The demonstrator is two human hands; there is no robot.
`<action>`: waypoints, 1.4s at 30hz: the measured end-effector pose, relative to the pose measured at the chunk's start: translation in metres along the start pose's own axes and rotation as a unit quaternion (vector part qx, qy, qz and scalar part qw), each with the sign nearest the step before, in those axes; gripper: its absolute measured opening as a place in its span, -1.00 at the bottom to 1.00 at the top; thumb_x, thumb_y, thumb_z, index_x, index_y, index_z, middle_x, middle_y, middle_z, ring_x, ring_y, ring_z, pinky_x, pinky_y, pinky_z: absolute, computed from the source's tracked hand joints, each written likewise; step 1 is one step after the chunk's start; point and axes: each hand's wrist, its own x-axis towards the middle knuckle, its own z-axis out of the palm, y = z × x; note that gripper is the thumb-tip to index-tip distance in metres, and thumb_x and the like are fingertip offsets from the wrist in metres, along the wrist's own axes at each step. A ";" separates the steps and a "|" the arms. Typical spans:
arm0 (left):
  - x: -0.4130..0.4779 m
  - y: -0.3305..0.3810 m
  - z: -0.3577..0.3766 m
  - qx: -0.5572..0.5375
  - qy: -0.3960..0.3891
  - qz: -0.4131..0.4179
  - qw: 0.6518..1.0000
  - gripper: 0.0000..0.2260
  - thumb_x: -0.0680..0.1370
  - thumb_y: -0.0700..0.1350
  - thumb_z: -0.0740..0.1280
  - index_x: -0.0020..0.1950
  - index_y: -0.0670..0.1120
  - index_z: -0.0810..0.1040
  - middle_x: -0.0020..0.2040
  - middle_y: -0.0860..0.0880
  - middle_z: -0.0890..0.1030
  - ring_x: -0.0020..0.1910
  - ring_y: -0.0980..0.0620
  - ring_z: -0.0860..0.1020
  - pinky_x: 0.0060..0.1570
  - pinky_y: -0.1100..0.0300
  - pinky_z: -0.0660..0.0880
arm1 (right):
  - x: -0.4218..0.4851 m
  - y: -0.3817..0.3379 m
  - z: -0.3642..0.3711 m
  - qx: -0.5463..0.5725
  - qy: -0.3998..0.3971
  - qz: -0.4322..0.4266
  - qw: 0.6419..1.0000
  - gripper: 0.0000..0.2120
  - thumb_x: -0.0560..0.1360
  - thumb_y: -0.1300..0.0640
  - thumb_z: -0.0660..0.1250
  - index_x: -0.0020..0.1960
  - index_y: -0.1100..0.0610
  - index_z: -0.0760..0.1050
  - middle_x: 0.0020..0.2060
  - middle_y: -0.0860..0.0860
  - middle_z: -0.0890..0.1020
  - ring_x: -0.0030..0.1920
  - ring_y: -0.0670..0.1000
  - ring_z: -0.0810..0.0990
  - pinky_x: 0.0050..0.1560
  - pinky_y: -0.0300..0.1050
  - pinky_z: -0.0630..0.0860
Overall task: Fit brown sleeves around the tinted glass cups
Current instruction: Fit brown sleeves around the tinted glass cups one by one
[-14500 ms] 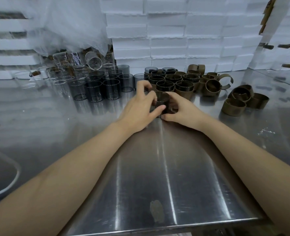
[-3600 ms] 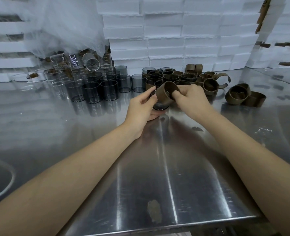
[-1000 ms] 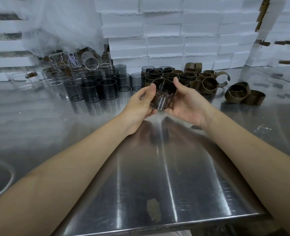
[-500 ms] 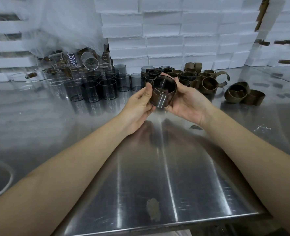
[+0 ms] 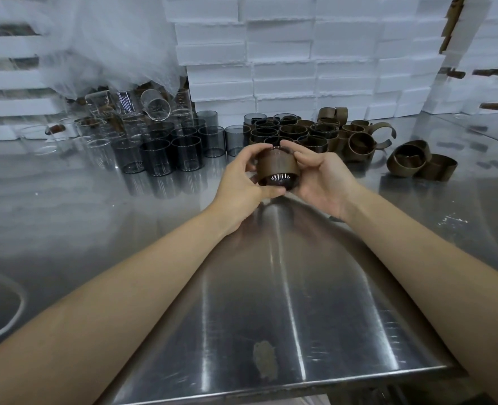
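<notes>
A tinted glass cup point(image 5: 279, 180) with a brown sleeve point(image 5: 276, 164) wrapped around it is held above the steel table, its base tipped toward me. My left hand point(image 5: 241, 178) grips its left side with curled fingers. My right hand point(image 5: 320, 176) cups its right side, thumb over the top. Bare tinted cups point(image 5: 183, 149) stand in a cluster behind on the left. Sleeved cups point(image 5: 288, 131) stand directly behind my hands. Loose brown sleeves point(image 5: 417, 160) lie to the right.
The steel table point(image 5: 271, 287) runs to a front edge near me. Clear glass cups point(image 5: 154, 105) are piled under plastic wrap at the back left. White foam boxes point(image 5: 315, 54) are stacked along the back wall. A grey cable point(image 5: 11, 314) loops at the left.
The cup has been turned over in both hands: a second ago its open mouth faced me, now its base faces me and the sleeve's side shows. It sits slightly lower.
</notes>
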 end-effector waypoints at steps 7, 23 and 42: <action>-0.001 0.003 0.001 0.024 0.030 0.043 0.998 -0.40 0.28 -0.56 0.41 0.21 -0.09 0.49 0.27 -0.16 0.50 0.18 0.19 0.50 0.17 0.31 0.48 | 0.001 0.003 0.002 -0.018 -0.002 0.002 1.000 -0.68 0.61 0.21 0.06 0.26 0.11 0.49 0.15 0.15 0.62 0.31 0.23 0.49 0.36 0.20 0.37; -0.001 0.001 0.003 0.119 0.021 0.088 0.989 -0.43 0.33 -0.53 0.35 0.28 -0.15 0.51 0.23 -0.05 0.45 0.18 0.20 0.50 0.25 0.33 0.44 | -0.001 0.014 0.008 -0.238 0.026 -0.091 0.967 -0.60 0.45 0.22 0.46 0.25 0.09 0.49 0.13 0.08 0.61 0.08 0.06 0.65 0.16 0.10 0.58; 0.025 -0.026 -0.071 0.489 0.086 -0.074 0.865 -0.37 0.57 -0.15 0.28 0.59 -0.11 0.09 0.58 -0.06 0.02 0.06 -0.16 0.53 -0.17 0.07 0.36 | -0.002 -0.001 -0.013 -0.606 0.230 -0.166 0.743 -0.34 0.28 -0.04 0.60 0.30 0.06 0.43 0.24 0.06 0.50 0.33 0.12 0.33 0.23 -0.08 0.31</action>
